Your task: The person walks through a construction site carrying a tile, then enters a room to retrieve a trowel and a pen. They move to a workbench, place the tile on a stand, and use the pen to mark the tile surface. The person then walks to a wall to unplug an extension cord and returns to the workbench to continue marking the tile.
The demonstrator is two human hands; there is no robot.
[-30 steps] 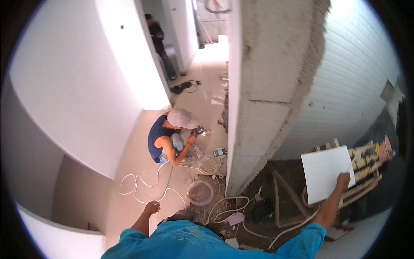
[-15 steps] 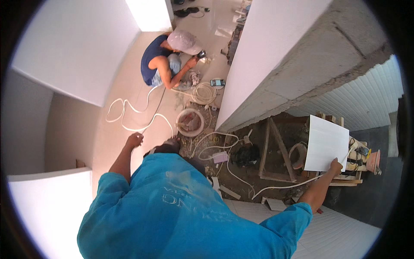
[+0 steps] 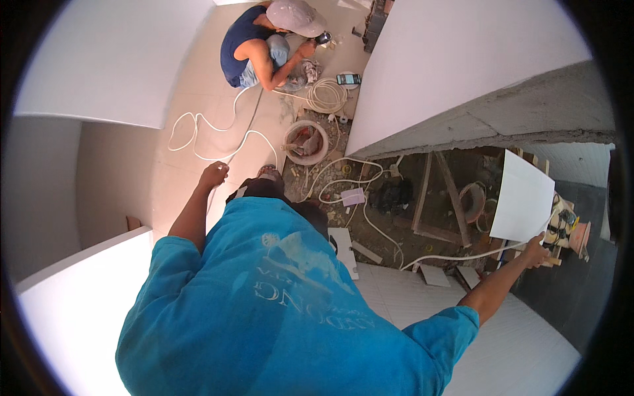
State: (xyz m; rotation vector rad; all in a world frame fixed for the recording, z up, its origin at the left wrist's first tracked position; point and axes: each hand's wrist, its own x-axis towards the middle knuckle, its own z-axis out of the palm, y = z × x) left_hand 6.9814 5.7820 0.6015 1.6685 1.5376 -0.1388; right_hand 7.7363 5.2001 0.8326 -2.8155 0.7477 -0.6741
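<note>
My right hand (image 3: 536, 252) is stretched far out to the right, its fingers closed around a white cable (image 3: 456, 256) beside the lower corner of a white panel (image 3: 523, 196). That panel lies tilted by a wooden stand (image 3: 549, 261). My left hand (image 3: 214, 174) hangs at my left over the beige floor, fingers curled together near another stretch of white cable (image 3: 253, 134). What its fingertips hold, if anything, is too small to make out.
Ahead squats a person (image 3: 257, 49) holding a dark tool (image 3: 323, 38). Between us are a coiled cable (image 3: 327, 96), a phone (image 3: 349, 79) and a round bucket (image 3: 306, 142). Rubble, loose cable and a wooden frame (image 3: 444, 198) cover the rough ground beside a wall edge (image 3: 462, 125).
The view has shifted, so the squatting person and the floor things sit higher and further right. My right hand has come nearer me relative to the panel. My left hand stays curled.
</note>
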